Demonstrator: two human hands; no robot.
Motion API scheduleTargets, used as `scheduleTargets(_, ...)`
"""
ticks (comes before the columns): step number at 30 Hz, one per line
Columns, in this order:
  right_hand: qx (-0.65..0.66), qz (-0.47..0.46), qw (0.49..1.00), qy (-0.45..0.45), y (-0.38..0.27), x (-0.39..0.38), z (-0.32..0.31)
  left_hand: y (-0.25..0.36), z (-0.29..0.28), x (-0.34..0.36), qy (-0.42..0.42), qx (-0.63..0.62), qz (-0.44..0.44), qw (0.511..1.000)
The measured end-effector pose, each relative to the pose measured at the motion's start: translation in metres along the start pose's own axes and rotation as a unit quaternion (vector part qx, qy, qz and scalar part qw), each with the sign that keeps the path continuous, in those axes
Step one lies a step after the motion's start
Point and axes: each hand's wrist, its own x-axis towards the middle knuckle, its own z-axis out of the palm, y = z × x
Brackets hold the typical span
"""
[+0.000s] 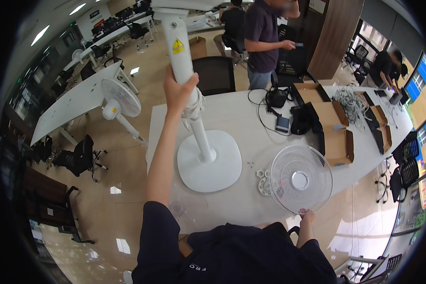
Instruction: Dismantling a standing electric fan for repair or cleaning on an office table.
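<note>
My left hand (179,92) is wrapped around the white pole of a fan stand (202,139), just below a yellow warning sticker. A white cord (194,108) is wound around the pole under my hand. The stand's rounded square base (209,180) rests flat on the white table; its top is cut off by the upper edge. On the right, my right hand (307,217) grips the near rim of a round wire fan grille (281,165), its fingers partly hidden by it. White plastic fan parts (264,185) and a few tiny pieces (251,165) lie beside the grille.
Behind the grille are a black headset-like device (276,98), a small boxy gadget (282,124), open cardboard boxes (337,144) and tangled cables (351,105). An assembled fan (120,100) stands left of the table. A black chair (214,75) and a standing person (265,45) are beyond it.
</note>
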Motion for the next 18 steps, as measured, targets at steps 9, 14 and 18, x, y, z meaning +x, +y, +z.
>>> scheduleTargets(9,-0.467,-0.220,0.856,-0.019,-0.022,0.011,-0.003,0.008,-0.012,-0.018,-0.110,0.047,-0.114,0.986)
scheduleTargets(14,-0.454,-0.189,0.870,-0.038,-0.005,0.030,-0.008,-0.032,-0.047,-0.091,-0.024,0.153,-0.055,0.986)
scheduleTargets(18,-0.599,-0.105,0.792,0.052,-0.051,-0.025,0.026,-0.057,-0.084,-0.177,0.043,0.041,-0.207,0.977)
